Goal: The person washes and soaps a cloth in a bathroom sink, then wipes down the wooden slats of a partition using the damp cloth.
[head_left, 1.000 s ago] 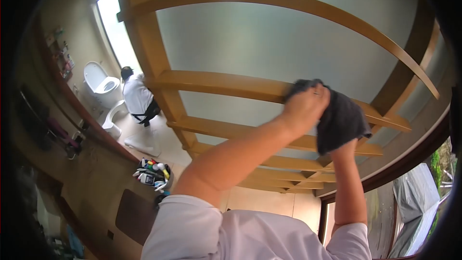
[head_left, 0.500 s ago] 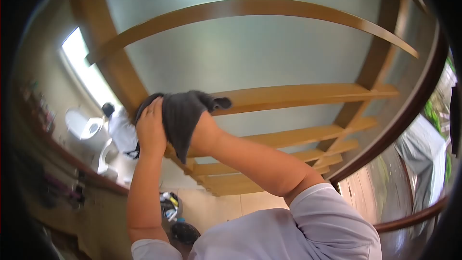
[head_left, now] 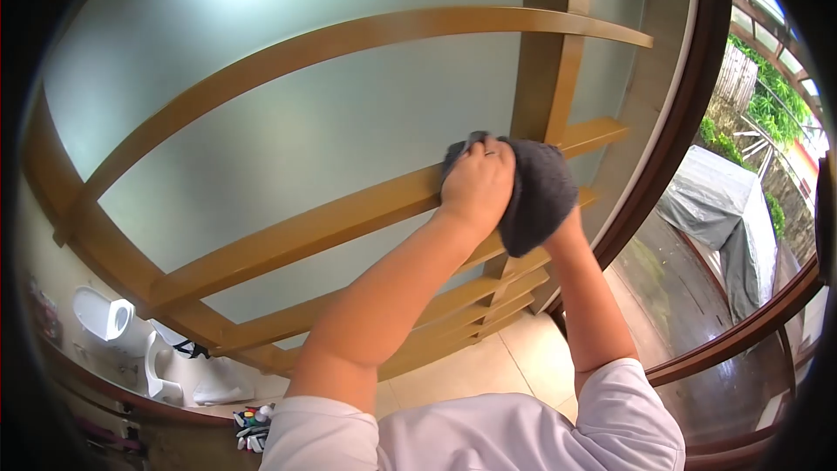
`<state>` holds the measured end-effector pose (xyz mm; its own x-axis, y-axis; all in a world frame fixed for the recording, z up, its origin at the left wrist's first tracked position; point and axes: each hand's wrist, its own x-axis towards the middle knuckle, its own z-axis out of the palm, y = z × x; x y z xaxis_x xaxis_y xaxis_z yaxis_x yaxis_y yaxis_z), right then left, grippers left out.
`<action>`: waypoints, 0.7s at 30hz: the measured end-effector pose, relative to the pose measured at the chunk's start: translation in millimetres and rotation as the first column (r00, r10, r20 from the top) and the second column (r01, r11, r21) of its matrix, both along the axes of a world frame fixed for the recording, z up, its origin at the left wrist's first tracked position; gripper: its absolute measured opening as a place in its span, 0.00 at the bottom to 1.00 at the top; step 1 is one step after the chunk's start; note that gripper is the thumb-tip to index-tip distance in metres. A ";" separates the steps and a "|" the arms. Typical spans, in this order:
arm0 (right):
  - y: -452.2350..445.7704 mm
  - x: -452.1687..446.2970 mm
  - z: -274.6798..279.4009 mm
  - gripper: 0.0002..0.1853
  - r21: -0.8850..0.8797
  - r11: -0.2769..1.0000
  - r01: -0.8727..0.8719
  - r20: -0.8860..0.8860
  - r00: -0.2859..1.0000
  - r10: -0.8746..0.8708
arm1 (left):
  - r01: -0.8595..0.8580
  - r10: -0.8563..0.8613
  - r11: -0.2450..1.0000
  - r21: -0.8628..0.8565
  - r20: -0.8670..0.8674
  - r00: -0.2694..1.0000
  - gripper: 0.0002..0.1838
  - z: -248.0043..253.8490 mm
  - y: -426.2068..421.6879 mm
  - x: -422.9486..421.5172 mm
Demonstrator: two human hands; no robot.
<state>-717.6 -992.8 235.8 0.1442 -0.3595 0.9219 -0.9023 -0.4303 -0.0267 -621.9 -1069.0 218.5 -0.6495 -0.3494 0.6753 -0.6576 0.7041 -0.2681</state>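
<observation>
A dark grey cloth (head_left: 539,196) is bunched over a brown wooden slat (head_left: 331,222) of a slatted frame, near its right-hand upright. My left hand (head_left: 479,181) lies over the cloth's left part, its fingers bent and closed on the fabric. From the right, my right hand (head_left: 565,231) reaches in under or behind the cloth. Only the wrist and a little of that hand show, and the fingers are hidden. Behind the slats stands a frosted pane (head_left: 288,131).
Right of the frame, a dark-framed opening (head_left: 689,113) looks outdoors, where a grey tarp (head_left: 719,209) covers something. White toilet fixtures (head_left: 103,314) stand at lower left. Several bottles (head_left: 253,427) are grouped on the floor below. More slats (head_left: 453,310) run beneath my hands.
Both hands and the cloth have travelled along the slat from its left end to near the right upright. My view has turned right, showing more of the outdoors.
</observation>
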 end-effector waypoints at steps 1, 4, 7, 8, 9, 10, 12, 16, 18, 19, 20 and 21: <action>6.6 -17.3 0.4 0.15 0.132 0.991 0.028 -0.015 1.000 -0.026 | 0.157 -0.157 0.988 -0.009 -0.095 0.983 0.21 -0.5 -2.7 -9.3; 6.7 -66.3 12.4 0.15 0.122 0.984 0.131 -0.210 0.972 -0.104 | 0.342 -0.301 0.938 0.052 -0.366 0.881 0.24 24.1 10.7 -10.7; -2.5 -79.6 27.9 0.16 0.121 0.992 0.038 -0.180 0.984 -0.016 | 0.318 -0.185 0.919 0.235 -0.456 0.870 0.27 28.7 3.0 -15.6; -11.9 -87.6 31.1 0.16 0.071 0.989 0.126 -0.289 0.952 -0.100 | 0.294 -0.129 0.904 0.311 -0.458 0.879 0.28 26.1 -3.6 -22.5; -29.2 -94.5 40.0 0.17 0.044 0.994 0.101 -0.332 0.940 -0.081 | 0.328 -0.124 0.872 0.363 -0.484 0.866 0.33 30.4 -12.5 -32.5; -48.4 -97.3 52.6 0.17 0.013 0.997 0.073 -0.377 0.924 -0.063 | 0.412 -0.212 0.871 0.268 -0.551 0.807 0.34 37.8 -16.5 -44.0; -60.4 -87.8 87.1 0.12 -0.314 0.949 0.018 -0.356 0.925 -0.135 | 0.554 -0.392 0.830 0.060 -0.643 0.657 0.36 53.9 -17.5 -74.8; -77.9 -85.2 102.5 0.10 -0.192 0.981 -0.013 -0.055 0.998 0.003 | 0.659 -0.353 0.748 0.080 -0.793 0.496 0.42 72.6 -4.0 -91.2; -94.0 -93.4 67.4 0.09 -0.248 0.937 -0.248 0.088 0.957 0.277 | 0.537 -0.287 0.833 0.133 -0.725 0.626 0.41 58.9 2.2 -82.9; -83.2 -89.9 58.4 0.10 -0.134 0.972 -0.192 0.010 0.981 0.195 | 0.465 -0.267 0.866 0.183 -0.618 0.740 0.40 46.4 3.1 -78.2; -65.5 -84.5 43.7 0.10 -0.020 0.992 -0.122 -0.078 0.990 0.120 | 0.387 -0.239 0.896 0.219 -0.498 0.833 0.38 28.1 3.1 -73.6; -50.5 -81.4 32.5 0.10 0.092 0.995 -0.038 -0.174 0.983 0.054 | 0.307 -0.204 0.920 0.243 -0.371 0.906 0.37 13.9 7.3 -68.9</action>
